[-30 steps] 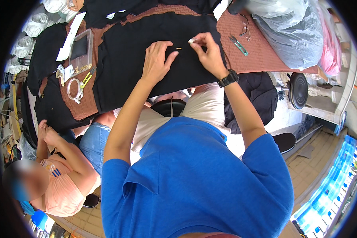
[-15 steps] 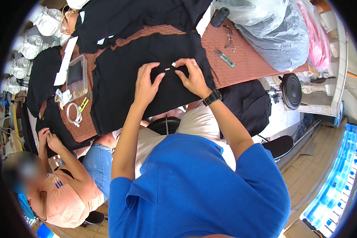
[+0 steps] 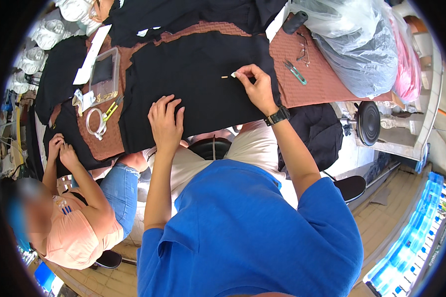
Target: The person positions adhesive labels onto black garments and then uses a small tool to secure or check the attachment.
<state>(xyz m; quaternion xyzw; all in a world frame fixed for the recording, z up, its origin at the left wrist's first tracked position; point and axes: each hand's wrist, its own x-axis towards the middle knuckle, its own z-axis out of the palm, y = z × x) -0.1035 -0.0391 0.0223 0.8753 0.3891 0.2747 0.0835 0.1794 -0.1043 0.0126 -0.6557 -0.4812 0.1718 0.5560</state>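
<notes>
A black cloth piece [image 3: 193, 59] lies spread over the table in front of me. My left hand [image 3: 166, 120] rests palm down on its near part, fingers stretched and holding nothing. Farther off and to the right, my right hand [image 3: 256, 85] pinches a small white piece [image 3: 234, 74], which looks like tailor's chalk, between thumb and forefinger just over the cloth. Just left of that white piece, a tiny tan-gold strip [image 3: 224, 76] sits on the black cloth.
Thread snips [image 3: 295, 73], eyeglasses [image 3: 303, 49] and a black thread cone [image 3: 295, 22] lie to the right, beside bulky plastic bags [image 3: 347, 44]. On the left are a clear plastic box [image 3: 116, 74], yellow-handled cutters [image 3: 112, 108] and a white ring [image 3: 93, 121]. A co-worker [image 3: 79, 222] sits at the left, handling black cloth.
My left hand has drawn back toward me from beside the tan-gold strip and flattened on the cloth. My right hand keeps its pinch on the white piece. The whole view has shifted slightly.
</notes>
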